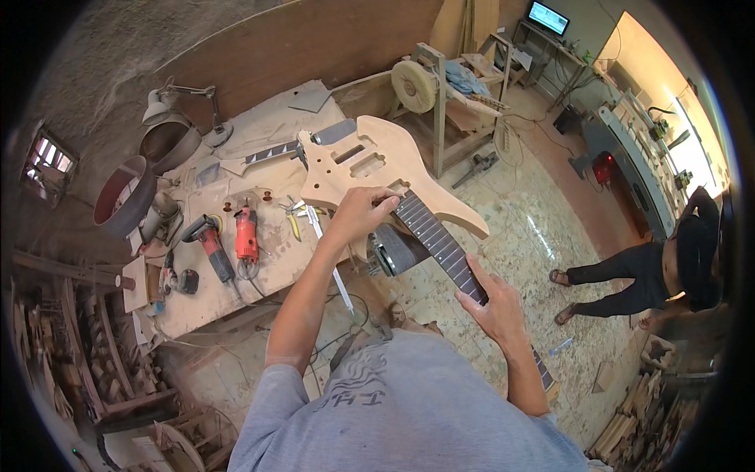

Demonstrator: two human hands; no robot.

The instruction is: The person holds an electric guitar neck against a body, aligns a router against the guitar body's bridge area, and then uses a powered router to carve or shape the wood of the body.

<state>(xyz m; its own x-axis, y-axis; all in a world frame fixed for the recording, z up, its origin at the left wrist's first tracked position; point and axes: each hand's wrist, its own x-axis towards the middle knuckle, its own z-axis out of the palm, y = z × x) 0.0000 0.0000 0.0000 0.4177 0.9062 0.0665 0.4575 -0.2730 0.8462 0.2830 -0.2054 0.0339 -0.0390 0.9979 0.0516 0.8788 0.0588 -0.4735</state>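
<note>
A pale, unfinished guitar body [425, 165] with routed cavities lies at the table's right edge, above a dark clamp-like fixture [397, 256]. A fretted neck [432, 240] runs diagonally from the body's neck pocket toward me, its far part reappearing past my right forearm. My left hand [370, 208] pinches at the neck's body end, fingertips at the pocket. My right hand [491, 303] is wrapped round the neck lower down. Left of the body are a steel caliper [318, 236], yellow-handled pliers [295, 224] and another neck [263, 156].
The workbench [204, 307] holds red power tools [247, 236] and a lamp [157, 106]. A wooden stand with wheel [413, 86] is behind. A person [653, 267] stands at the right near a machine [633, 165]. Wood offcuts [118, 370] fill the lower left.
</note>
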